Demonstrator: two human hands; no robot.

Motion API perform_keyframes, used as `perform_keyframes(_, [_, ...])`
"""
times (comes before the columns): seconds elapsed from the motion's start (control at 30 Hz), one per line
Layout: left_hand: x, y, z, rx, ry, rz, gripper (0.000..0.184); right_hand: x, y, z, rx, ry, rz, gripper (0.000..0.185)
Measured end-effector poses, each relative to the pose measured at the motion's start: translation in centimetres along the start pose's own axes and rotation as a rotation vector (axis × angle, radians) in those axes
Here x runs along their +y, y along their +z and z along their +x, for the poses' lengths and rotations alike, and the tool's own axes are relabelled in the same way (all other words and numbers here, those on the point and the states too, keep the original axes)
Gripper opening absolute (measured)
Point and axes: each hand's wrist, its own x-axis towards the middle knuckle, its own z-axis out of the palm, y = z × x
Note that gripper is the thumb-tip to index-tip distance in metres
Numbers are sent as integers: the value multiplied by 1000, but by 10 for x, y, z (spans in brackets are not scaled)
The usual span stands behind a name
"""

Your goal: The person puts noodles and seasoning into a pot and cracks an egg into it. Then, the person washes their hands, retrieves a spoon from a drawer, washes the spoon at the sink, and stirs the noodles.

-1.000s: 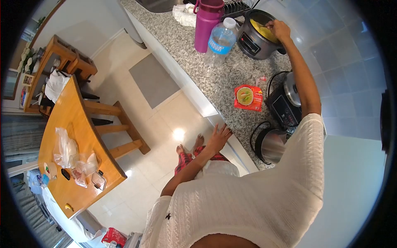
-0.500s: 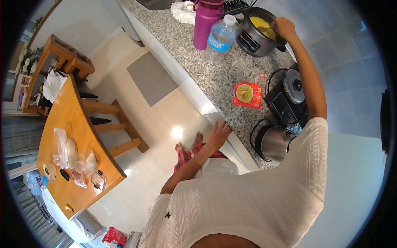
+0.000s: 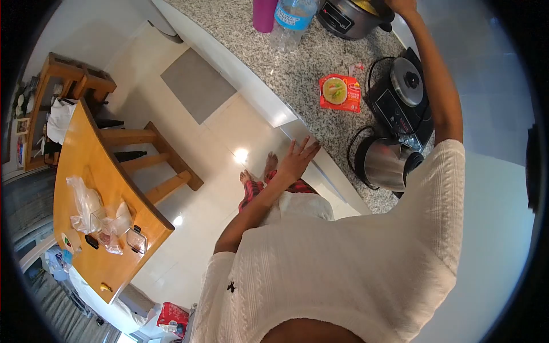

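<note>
At the top edge of the view, my right hand (image 3: 402, 5) is partly cut off over the rim of a dark grey electric cooker (image 3: 350, 22). Its fingers are closed around what looks like a spoon, mostly out of frame. Yellow food (image 3: 366, 6) shows inside the pot. My left hand (image 3: 297, 162) rests at the counter's front edge, fingers spread and holding nothing. Between the two hands, a red food packet (image 3: 339, 93) with a bowl pictured on it lies flat on the granite counter (image 3: 286, 77).
A clear water bottle (image 3: 291, 23) and a purple tumbler (image 3: 263, 15) stand left of the cooker. To the right are an induction cooker (image 3: 389, 108) with a lidded pot (image 3: 406, 82) and a steel kettle (image 3: 382, 164). A wooden table (image 3: 137, 200) holds plastic bags (image 3: 87, 200).
My view has tilted, so the counter things sit higher and the cooker is partly cut off. My right hand stays at the pot; my left stays at the counter edge.
</note>
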Motion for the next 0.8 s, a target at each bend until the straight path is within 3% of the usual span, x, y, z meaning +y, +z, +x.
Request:
perform_keyframes(0.13, [5, 12, 2, 40, 307, -16, 54, -8, 4, -10, 12, 62, -36, 17])
perform_keyframes(0.17, [7, 15, 8, 20, 308, 18, 53, -7, 10, -9, 15, 100, -82, 16])
perform_keyframes(0.27, [19, 29, 21, 39, 281, 80, 47, 13, 14, -15, 334, 178, 91, 15])
perform_keyframes(0.37, [28, 40, 19, 112, 189, 46, 39, 15, -10, -40, 5, 26, 209, 17])
perform_keyframes(0.47, [43, 43, 21, 72, 103, -27, 37, 27, 1, -45, 479, 128, 362, 18])
perform_keyframes(0.57, [44, 41, 21, 91, 86, -33, 40, 23, 0, -62, 365, 22, 173, 18])
perform_keyframes(0.67, [47, 35, 18, 105, 62, 10, 44, 5, -16, -66, 507, 330, 387, 21])
perform_keyframes(0.7, [47, 33, 16, 103, 64, 45, 44, 6, -23, -74, 266, 183, 306, 25])
perform_keyframes(0.8, [47, 34, 5, 121, 90, 67, 41, -10, -21, -78, 663, 453, 767, 27])
